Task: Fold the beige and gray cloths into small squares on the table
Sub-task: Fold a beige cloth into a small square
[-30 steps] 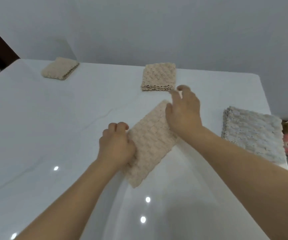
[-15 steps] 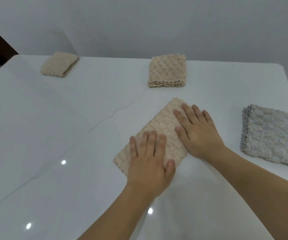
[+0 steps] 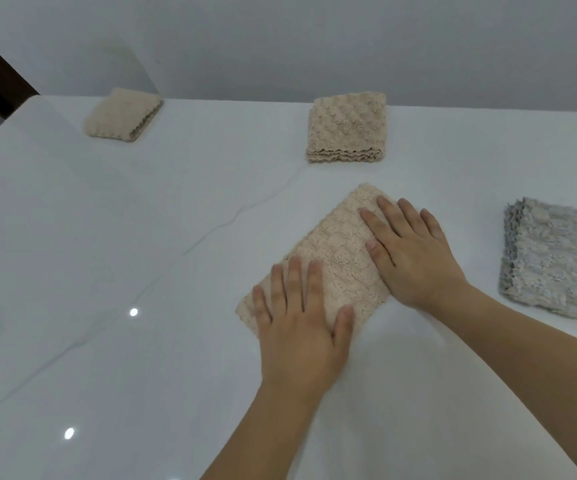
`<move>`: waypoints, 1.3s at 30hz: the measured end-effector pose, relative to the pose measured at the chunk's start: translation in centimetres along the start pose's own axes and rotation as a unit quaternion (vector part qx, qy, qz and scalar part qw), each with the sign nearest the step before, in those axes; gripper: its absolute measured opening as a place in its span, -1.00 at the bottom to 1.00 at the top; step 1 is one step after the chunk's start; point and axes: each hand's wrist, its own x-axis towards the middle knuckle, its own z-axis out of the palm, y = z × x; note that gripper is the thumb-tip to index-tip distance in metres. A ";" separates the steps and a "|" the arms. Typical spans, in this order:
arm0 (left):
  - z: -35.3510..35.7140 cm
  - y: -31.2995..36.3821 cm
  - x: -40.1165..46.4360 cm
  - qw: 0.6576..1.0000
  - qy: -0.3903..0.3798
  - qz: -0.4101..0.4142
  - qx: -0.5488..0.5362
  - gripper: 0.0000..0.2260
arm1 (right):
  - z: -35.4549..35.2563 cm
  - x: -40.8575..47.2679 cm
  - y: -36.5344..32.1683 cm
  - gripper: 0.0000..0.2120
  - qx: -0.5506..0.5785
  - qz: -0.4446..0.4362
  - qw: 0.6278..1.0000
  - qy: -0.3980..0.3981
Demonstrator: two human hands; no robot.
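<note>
A glossy, smooth white bench [image 3: 141,341], faintly veined like marble, is seen with light spots mirrored in it. The beige cloth [image 3: 332,258] is shown as matt, nubby terry; the gray cloth [image 3: 557,258] at the right edge is fluffier, with a rough pile.

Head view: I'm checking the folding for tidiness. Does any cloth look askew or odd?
Nothing is damaged. The beige cloth under the left hand and right hand lies diagonally on the table, a long rectangle rather than a square. The gray cloth has uneven edges.
</note>
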 end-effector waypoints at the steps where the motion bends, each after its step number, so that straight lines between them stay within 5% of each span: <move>1: -0.1 -0.6 -0.8 1.000 -0.005 -0.001 0.005 -0.35 | 0.0 0.0 -0.1 -0.47 0.002 0.000 1.000 0.001; 11: -0.4 3.4 4.5 0.999 -0.007 -0.013 -0.049 -0.34 | 0.0 0.2 0.0 -0.46 0.001 -0.003 1.000 0.006; 19: -1.3 -3.1 -1.2 0.999 -0.034 -0.020 0.006 -0.41 | 0.3 -0.4 0.0 -0.50 0.027 0.004 0.999 0.020; 26: -5.1 -4.6 1.6 0.994 -0.099 -0.005 -0.051 -0.30 | 0.4 -0.8 -0.3 -0.72 0.057 0.073 0.969 0.228; 29: -5.6 -6.3 1.7 0.993 -0.094 0.069 -0.012 -0.23 | 0.5 -0.9 -0.4 -0.85 0.036 0.095 0.967 0.234; 35: -5.8 -9.6 0.7 0.956 -0.142 0.076 -0.245 -0.70 | 0.4 -0.8 0.0 -0.86 0.052 0.081 0.974 0.207; 39: -8.9 -8.8 1.6 0.919 -0.158 0.049 -0.358 -0.89 | 0.0 -0.7 0.0 -0.65 0.150 0.049 0.967 0.200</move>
